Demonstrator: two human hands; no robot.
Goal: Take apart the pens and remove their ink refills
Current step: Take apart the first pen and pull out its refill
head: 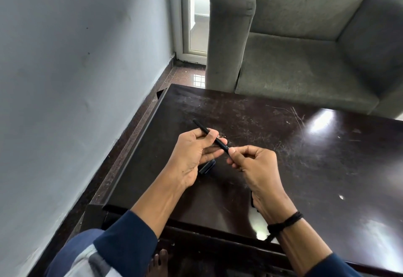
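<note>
Closest to me, I see navy sleeves [128,239] on both forearms, a bare foot [159,261] under the table edge, and a black thread band [285,222] wound round the right wrist. Just beyond, a short dark piece [253,200] lies on the table, half hidden by the right wrist; I cannot tell what it is. Both hands are raised over the near left part of the table [294,145], close together and joined by one pen. The right hand [255,167] pinches the pen's near end between thumb and curled fingers. The left hand [192,152], palm toward me, curls its fingers round the middle of the pen. The pen [222,145] is slim, plain black and matte, a straight thin stick. It slants from the right fingertips up and away to the left, and its far end pokes free past the left fingers. A small silvery glint sits against it at the left fingertips, too small for me to name. Under the left hand a stubby dark blue-black part [207,166] rests on the table. The tabletop is dark brown, glossy and heavily scratched. Past it stands a grey armchair [305,47], with a pale wall [76,58] to the left and a white-framed glass door [196,14] in the corner.
</note>
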